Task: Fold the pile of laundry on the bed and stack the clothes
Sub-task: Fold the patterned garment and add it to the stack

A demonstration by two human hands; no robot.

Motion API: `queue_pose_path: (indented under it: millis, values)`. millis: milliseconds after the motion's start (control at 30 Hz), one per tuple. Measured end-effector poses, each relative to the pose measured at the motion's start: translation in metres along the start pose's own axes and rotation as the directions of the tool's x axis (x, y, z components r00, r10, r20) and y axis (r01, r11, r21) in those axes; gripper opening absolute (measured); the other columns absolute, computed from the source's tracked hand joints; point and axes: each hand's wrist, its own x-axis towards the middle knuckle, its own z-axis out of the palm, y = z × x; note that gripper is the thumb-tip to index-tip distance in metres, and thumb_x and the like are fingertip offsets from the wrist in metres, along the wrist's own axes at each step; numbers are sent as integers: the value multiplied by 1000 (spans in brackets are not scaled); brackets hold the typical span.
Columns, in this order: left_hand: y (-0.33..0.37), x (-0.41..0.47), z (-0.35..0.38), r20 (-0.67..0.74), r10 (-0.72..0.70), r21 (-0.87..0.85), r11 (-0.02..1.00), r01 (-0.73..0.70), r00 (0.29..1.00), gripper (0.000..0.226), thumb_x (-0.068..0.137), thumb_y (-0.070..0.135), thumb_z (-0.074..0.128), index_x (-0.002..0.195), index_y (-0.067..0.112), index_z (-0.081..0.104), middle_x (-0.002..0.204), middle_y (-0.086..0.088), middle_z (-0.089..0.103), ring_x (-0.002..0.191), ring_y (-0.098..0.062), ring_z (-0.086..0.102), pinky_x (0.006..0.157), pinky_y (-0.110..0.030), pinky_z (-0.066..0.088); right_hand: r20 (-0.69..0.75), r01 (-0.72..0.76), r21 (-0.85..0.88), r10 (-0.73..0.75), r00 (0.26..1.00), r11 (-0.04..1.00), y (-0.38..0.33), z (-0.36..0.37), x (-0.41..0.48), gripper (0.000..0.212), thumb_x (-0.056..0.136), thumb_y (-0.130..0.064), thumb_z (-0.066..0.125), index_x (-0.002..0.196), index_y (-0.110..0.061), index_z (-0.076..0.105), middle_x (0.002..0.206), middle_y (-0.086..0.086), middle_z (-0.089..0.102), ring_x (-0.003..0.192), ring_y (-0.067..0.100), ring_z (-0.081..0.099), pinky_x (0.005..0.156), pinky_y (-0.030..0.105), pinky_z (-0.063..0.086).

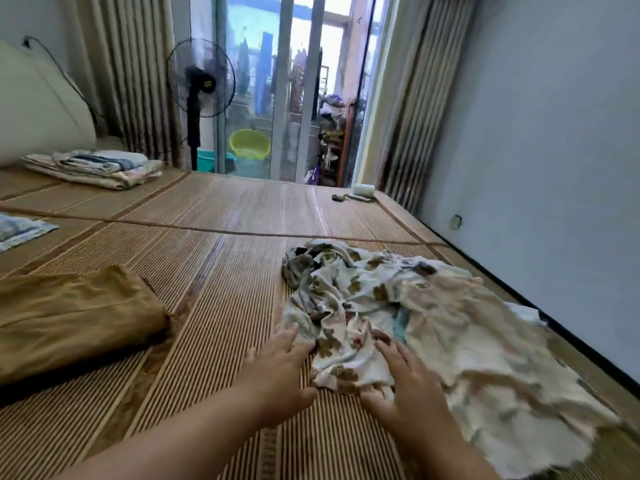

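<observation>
Woven striped bamboo mat [214, 271] covers the bed — beige curtains [131, 81] frame a glass balcony door [287, 98]. Left hand [280, 372] and right hand [405, 386] lie flat-fingered on the crumpled bear-print laundry pile [398, 306], gripping nothing.

soft printed cloth pile [398, 306], woven mat [214, 265]

Daylight pours in through the sliding glass door [287, 81] at the far end, with beige striped curtains [131, 81] hanging either side. A black pedestal fan [201, 81] stands by the left curtain, and there's a yellow-green basin [249, 143] beyond the glass. A pale grey-blue wall [536, 150] runs down the right, hard against the striped bamboo mat [225, 209].
</observation>
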Motion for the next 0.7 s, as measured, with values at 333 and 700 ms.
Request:
queue_pose_path:
  millis: [333,700]
  values:
    - [13,96,39,80,-151,84,986,144,985,68,96,44,45,153,31,11,163,3,7,148,-22,15,117,-51,18,53,31,25,-33,998,999,28,44,40,75,87,-47,56,150,-39,17,156,-4,20,144,17,17,118,36,19]
    - [-6,111,25,127,-121,-8,992,123,985,15,96,23,51,101,22,65,95,1,67,81,-15,64,76,-33,57,87,16,0,-16,996,1000,23,72,62,73,88,-56,51,151,-40,17,156,-4,26,144,19,18,117,41,20]
